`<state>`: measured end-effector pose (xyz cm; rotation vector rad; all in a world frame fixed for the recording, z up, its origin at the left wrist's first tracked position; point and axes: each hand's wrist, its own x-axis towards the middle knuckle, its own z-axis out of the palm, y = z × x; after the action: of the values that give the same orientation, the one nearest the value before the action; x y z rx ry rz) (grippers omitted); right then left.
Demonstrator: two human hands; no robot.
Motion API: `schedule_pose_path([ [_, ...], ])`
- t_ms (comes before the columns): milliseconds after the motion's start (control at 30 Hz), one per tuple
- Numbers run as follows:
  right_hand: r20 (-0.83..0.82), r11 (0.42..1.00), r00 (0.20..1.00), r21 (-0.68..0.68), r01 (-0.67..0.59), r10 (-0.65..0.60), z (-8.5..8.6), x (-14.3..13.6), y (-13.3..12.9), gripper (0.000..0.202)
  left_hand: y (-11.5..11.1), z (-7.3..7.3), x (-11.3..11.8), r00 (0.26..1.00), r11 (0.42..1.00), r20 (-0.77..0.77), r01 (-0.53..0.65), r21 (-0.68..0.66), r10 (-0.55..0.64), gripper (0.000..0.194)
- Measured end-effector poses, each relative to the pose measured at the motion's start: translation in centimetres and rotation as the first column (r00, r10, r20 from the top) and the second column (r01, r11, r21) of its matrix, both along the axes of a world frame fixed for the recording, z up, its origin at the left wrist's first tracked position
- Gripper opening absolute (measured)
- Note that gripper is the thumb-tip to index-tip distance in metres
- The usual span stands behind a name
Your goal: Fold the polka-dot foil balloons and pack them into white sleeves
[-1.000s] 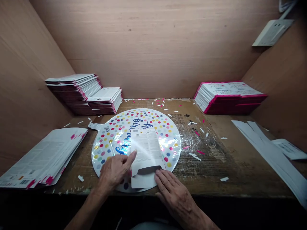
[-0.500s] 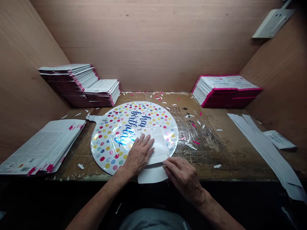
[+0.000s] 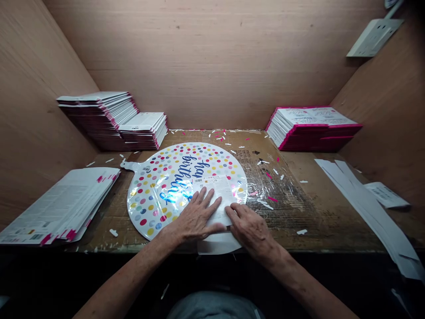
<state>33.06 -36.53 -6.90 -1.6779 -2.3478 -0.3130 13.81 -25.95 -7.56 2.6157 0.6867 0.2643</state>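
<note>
A flat, round foil balloon (image 3: 151, 188) lies on the brown cardboard (image 3: 285, 221) that covers the worktop. It is white with coloured dots, and the blue word "birthday" runs sideways across it; its narrow neck points to the left. On the near right part of the balloon lies a white printed paper sleeve (image 3: 221, 215), with a barcode near its far end. A plain white flap (image 3: 217, 244) of the sleeve shows by the near edge of the balloon.

The left hand (image 3: 195, 217) is laid palm down on the sleeve, over the balloon, with fingers spread and not closed around anything. The right hand (image 3: 249, 228) is at the right side of the sleeve, near the right edge of the balloon. Its fingers are bent and the fingertips touch the sleeve's edge, but I cannot tell whether they pinch it or only press it.

To the left of the balloon is a pile of printed sleeves (image 3: 59, 204). Behind it, to the left, stands a stepped stack of folded sleeves (image 3: 116, 119); behind it, to the right, a stack with bright pink edges (image 3: 315, 130). Small white and pink paper scraps (image 3: 272, 199) are scattered behind the balloon and to its right. Farther right of it lie long white paper strips (image 3: 361, 206), and beside these a small white packet (image 3: 388, 195).
</note>
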Motion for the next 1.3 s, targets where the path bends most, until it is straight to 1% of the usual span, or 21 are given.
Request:
schedule_pose_path([
  [67,-0.125,0.991,0.985,-0.046,-0.124,0.117,0.3,0.7,-1.0,0.024,-0.3,-0.4,0.2,1.0,1.0,0.013,-0.013,-0.014,0.013,0.057],
  [100,-0.18,0.988,0.973,-0.032,-0.149,0.141,0.3,0.8,-1.5,0.022,-0.6,-0.6,0.3,1.0,1.0,0.01,-0.025,-0.014,0.025,0.052],
  [133,-0.221,0.989,0.965,0.003,-0.145,0.142,0.1,0.8,-1.9,0.018,-0.9,-0.8,0.5,0.999,0.999,0.003,-0.038,-0.009,0.038,0.05],
  [200,-0.268,0.99,0.956,0.105,-0.096,0.121,-0.6,0.4,-2.5,0.013,-1.5,-1.1,0.9,0.998,0.998,-0.001,-0.063,0.012,0.063,0.049],
  [267,-0.27,0.983,0.954,0.165,-0.085,0.128,-1.4,-0.1,-2.8,0.015,-2.0,-1.3,1.2,0.998,0.997,-0.001,-0.068,0.032,0.068,0.047],
  [333,-0.24,0.977,0.958,0.179,-0.117,0.159,-2.0,-0.4,-2.9,0.016,-2.2,-1.4,1.4,0.998,0.997,-0.004,-0.058,0.054,0.058,0.047],
  [467,-0.154,0.969,0.968,0.182,-0.168,0.197,-2.0,-0.5,-2.6,0.02,-2.2,-1.5,1.4,0.998,0.995,0.005,-0.067,0.079,0.067,0.048],
  [533,-0.112,0.971,0.975,0.165,-0.171,0.191,-1.8,-0.8,-2.1,0.019,-2.1,-1.6,1.4,0.997,0.995,0.0,-0.072,0.074,0.072,0.047],
  [633,-0.033,0.978,0.982,0.104,-0.18,0.184,-1.4,-1.4,-0.8,0.017,-1.9,-1.8,1.5,0.998,0.996,0.002,-0.068,0.06,0.068,0.047],
  [700,0.033,0.981,0.983,0.061,-0.184,0.182,-1.1,-1.4,-0.5,0.02,-1.8,-1.9,1.5,0.998,0.997,0.015,-0.054,0.054,0.054,0.047],
  [767,0.057,0.979,0.977,-0.001,-0.205,0.204,-0.6,-0.9,-1.4,0.023,-1.6,-1.8,1.5,0.999,0.998,0.02,-0.038,0.055,0.037,0.047],
  [833,0.001,0.965,0.969,-0.094,-0.246,0.247,-0.1,0.2,-3.3,0.028,-1.5,-1.6,1.6,0.999,0.998,0.017,-0.03,0.061,0.029,0.049],
  [867,-0.049,0.956,0.963,-0.116,-0.268,0.264,0.0,0.8,-4.5,0.032,-1.4,-1.4,1.7,0.999,0.997,0.017,-0.029,0.066,0.028,0.05],
  [900,-0.101,0.956,0.96,-0.108,-0.272,0.262,0.1,1.4,-5.6,0.035,-1.3,-1.3,1.8,1.0,0.997,0.02,-0.025,0.067,0.024,0.05],
  [933,-0.143,0.965,0.959,-0.066,-0.255,0.243,0.1,1.8,-6.5,0.037,-1.3,-1.2,1.9,1.0,0.998,0.028,-0.016,0.064,0.014,0.05],
  [1000,-0.174,0.979,0.964,0.073,-0.19,0.2,-0.4,2.1,-7.6,0.034,-1.4,-1.1,2.1,0.998,0.999,0.069,-0.009,0.048,0.006,0.05],
  [1067,-0.147,0.966,0.97,0.197,-0.165,0.196,-1.3,1.8,-7.5,0.029,-1.8,-1.1,1.8,0.985,0.999,0.17,-0.045,0.024,0.04,0.044],
  [1133,-0.11,0.945,0.967,0.265,-0.192,0.228,-2.4,1.3,-6.8,0.028,-2.7,-1.3,1.0,0.953,0.997,0.295,-0.077,0.004,0.073,0.031],
  [1200,-0.104,0.932,0.962,0.292,-0.214,0.253,-3.2,1.0,-6.1,0.028,-3.8,-1.5,-0.4,0.934,0.999,0.355,-0.036,-0.001,0.034,0.023],
  [1233,-0.108,0.931,0.96,0.293,-0.218,0.259,-3.5,0.9,-5.9,0.027,-4.4,-1.6,-1.2,0.938,1.0,0.348,0.005,0.002,-0.005,0.025],
  [1300,-0.117,0.93,0.955,0.285,-0.232,0.274,-3.8,1.1,-5.8,0.026,-5.4,-1.9,-2.6,0.951,0.997,0.301,0.071,0.014,-0.072,0.04],
])
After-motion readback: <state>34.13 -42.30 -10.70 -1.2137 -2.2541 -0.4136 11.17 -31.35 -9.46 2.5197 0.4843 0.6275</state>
